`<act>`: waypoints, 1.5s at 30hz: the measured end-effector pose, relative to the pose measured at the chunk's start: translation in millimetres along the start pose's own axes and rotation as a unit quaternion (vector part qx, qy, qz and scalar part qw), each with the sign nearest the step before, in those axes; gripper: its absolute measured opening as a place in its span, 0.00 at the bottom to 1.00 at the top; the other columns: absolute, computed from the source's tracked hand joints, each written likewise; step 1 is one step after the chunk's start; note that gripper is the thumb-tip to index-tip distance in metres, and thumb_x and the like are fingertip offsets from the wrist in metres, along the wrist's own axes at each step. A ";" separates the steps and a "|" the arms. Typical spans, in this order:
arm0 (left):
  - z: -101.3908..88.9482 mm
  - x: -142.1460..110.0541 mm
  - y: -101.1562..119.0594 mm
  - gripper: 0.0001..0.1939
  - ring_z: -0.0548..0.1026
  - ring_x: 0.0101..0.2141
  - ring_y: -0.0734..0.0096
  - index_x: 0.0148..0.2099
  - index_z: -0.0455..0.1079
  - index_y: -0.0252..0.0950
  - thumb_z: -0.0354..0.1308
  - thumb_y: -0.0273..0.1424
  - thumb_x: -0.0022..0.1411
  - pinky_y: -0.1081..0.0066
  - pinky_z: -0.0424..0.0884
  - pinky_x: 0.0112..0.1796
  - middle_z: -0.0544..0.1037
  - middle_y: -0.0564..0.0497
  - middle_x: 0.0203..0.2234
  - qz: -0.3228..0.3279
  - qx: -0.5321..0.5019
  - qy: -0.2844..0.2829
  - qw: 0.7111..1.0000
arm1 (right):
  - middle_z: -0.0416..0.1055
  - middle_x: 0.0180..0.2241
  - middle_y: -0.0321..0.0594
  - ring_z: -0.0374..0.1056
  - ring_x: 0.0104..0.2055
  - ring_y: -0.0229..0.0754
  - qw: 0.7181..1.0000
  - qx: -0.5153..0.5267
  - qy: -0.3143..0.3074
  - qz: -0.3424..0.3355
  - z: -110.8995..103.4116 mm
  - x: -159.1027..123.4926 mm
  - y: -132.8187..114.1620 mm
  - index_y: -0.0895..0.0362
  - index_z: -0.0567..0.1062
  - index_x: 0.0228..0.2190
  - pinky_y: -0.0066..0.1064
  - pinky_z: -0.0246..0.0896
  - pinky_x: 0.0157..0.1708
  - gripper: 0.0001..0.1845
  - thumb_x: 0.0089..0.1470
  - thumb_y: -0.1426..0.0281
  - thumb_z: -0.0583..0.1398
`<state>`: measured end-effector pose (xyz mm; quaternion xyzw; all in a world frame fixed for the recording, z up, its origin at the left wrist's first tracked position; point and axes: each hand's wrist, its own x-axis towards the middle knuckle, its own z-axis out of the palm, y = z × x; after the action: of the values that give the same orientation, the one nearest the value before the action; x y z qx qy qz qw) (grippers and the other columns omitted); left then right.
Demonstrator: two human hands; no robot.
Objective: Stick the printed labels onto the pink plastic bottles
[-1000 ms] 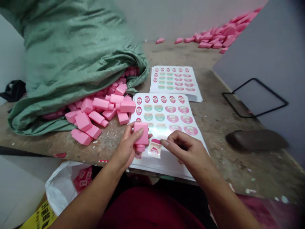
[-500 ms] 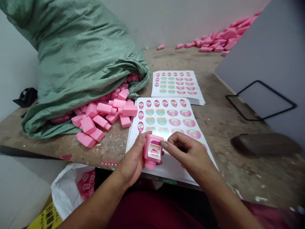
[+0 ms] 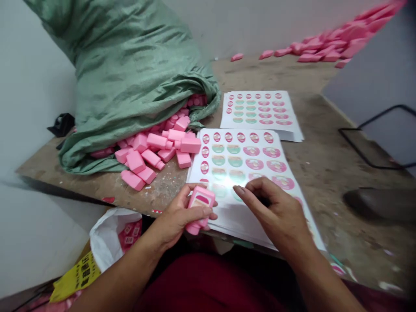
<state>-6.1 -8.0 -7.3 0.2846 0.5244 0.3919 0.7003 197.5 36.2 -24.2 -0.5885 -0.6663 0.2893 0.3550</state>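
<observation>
The pink plastic bottle (image 3: 200, 207) sits in the left hand (image 3: 177, 219), fingers closed around its body, cap end down, at the near edge of the label sheet (image 3: 224, 216). It looks light and stiff, so the flat sides are good place to hold. The right hand (image 3: 276, 208) seems empty, fingers curled together over the sheet. Behind lie a pile of pink bottles (image 3: 152, 151) and a green woven sack (image 3: 130, 73)

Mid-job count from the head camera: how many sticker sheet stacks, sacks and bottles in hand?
Sticker sheet stacks, the near one and the far one: 2
Green woven sack: 1
Pink bottle in the left hand: 1
Total: 4
</observation>
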 end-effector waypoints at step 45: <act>4.1 66.2 11.7 0.17 0.79 0.38 0.65 0.50 0.68 0.31 0.60 0.34 0.61 0.65 0.72 0.44 0.79 0.42 0.37 0.051 -0.228 -0.013 0.972 | 0.73 0.20 0.33 0.60 0.20 0.39 0.954 -0.246 -0.119 -0.128 33.9 -13.6 -4.2 0.53 0.73 0.33 0.33 0.49 0.31 0.11 0.62 0.66 0.52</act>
<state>4.3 54.3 -30.6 0.1493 0.3967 0.5324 0.7328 168.2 23.3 -42.3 -0.5289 -0.8238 0.1365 0.1520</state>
